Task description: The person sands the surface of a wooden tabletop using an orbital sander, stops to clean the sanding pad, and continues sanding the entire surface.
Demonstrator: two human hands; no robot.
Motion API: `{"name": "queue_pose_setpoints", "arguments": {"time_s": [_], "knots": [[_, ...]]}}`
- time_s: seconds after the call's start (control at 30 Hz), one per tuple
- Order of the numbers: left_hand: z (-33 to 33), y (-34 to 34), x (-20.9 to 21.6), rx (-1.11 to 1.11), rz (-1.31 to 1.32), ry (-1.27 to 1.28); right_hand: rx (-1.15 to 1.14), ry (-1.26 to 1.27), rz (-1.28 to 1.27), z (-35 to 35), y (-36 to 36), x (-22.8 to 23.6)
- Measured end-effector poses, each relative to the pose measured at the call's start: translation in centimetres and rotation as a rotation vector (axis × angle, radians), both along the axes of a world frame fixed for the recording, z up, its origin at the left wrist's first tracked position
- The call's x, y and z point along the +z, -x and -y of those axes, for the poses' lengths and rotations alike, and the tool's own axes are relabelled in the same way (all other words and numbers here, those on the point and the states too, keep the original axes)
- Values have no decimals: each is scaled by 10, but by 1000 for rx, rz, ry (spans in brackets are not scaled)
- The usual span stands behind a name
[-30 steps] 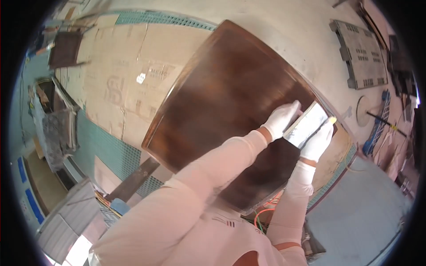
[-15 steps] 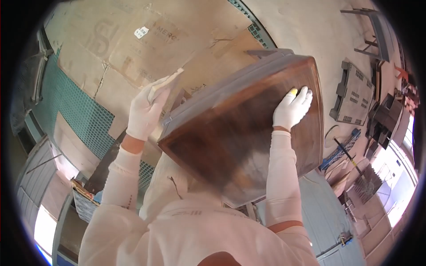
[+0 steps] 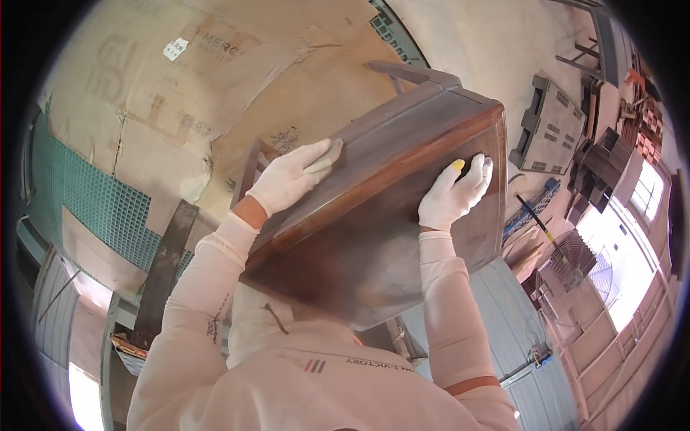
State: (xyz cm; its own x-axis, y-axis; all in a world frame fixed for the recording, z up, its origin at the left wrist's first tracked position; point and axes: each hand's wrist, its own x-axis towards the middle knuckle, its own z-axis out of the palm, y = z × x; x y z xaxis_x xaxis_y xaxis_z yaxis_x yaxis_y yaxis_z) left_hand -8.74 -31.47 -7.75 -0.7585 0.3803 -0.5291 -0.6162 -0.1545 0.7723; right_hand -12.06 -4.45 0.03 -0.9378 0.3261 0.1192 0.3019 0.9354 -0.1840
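Note:
A dark brown wooden piece of furniture (image 3: 352, 262), like a small table, is tilted in front of me with its broad glossy panel facing me. Its greyish side and parts of its legs show beyond the panel. My left hand (image 3: 291, 176), in a white glove, presses a thin folded sheet (image 3: 333, 152), sandpaper-like, against that side; the fingers partly cover it. On the broad panel, close to its right edge, my right hand (image 3: 451, 200) rests flat with its fingers extended and nothing in it. Its glove has a yellow thumb tip and darkened fingertips.
Cardboard sheets (image 3: 165, 93) lie on the floor beyond the furniture, over green grid matting (image 3: 93, 172). A dark plank (image 3: 167, 266) is at the left. To the right are a grey pallet-like panel (image 3: 552, 126), a fan guard (image 3: 571, 258) and a light blue surface (image 3: 496, 316).
My left hand has come down and rightward from raised in the air to the furniture's side, with the folded sheet. My right hand stays on the panel. The whole view has shifted slightly.

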Motion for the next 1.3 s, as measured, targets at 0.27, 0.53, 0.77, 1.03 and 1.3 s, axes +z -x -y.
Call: {"name": "queue_pose_setpoints", "arguments": {"time_s": [0.27,0.53,0.77,1.03,1.3], "knots": [[-101,105,1,-339,-434,271,24,-14,-7,6,-9,1],[-190,203,-39,-218,-780,319,67,11,-47,9,-11,2],[-73,115,-15,-398,-443,221,40,-23,-33,7,-15,-1],[-81,121,2,-172,-425,131,29,6,-39,9,-14,-2],[-144,203,-19,-188,-557,321,44,-5,-64,11,-10,2]]}}
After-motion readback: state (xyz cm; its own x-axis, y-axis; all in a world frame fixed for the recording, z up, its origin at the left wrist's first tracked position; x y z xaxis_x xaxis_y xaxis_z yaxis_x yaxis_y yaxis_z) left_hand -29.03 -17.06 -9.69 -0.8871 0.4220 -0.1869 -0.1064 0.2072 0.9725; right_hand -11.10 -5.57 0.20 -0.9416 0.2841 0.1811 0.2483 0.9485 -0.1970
